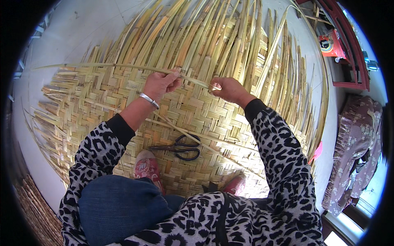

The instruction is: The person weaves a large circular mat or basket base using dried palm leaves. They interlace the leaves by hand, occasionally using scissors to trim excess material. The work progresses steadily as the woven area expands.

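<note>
Stretching from the left of the frame to its upper centre, a long pale strip [133,67] is pinched between the thumb and fingers of the left hand [162,85], while the right hand [230,89], right of centre, nips its right end in curled fingertips. Beneath spreads a woven mat [193,106], its loose ends fanning toward the top edge. Black-handled scissors [169,147] lie on it below centre, near a pink shoe [146,168]; patterned cloth [357,139] hangs at far right.
</note>
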Motion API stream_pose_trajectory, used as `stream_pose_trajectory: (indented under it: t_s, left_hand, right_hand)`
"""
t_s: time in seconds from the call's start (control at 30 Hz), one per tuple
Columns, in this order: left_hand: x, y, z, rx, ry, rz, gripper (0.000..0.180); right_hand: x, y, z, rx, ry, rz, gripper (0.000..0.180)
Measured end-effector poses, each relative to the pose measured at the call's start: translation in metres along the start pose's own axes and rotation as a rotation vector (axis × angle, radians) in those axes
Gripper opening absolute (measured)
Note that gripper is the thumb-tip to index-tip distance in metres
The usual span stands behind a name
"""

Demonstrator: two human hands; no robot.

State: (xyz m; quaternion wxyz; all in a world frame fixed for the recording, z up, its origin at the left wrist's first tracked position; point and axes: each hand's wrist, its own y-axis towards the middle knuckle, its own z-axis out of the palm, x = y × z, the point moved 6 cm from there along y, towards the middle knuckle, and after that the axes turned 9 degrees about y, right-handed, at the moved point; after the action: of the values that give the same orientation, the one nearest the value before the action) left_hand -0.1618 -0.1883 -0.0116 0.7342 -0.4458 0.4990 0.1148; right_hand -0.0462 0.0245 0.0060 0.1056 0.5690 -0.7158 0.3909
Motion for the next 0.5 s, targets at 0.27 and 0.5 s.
stream_pose_trajectory:
  t_s: [0.27, 0.5]
  left_hand:
    - [0.013, 0.007, -0.004, -0.150, 0.021, -0.055, 0.028]
    - [0.020, 0.010, 0.002, -0.249, -0.128, -0.110, 0.020]
  right_hand:
    - [0.014, -0.007, 0.000, -0.076, -0.140, -0.039, 0.022]
    - [0.022, -0.004, 0.002, -0.040, -0.222, -0.033, 0.017]
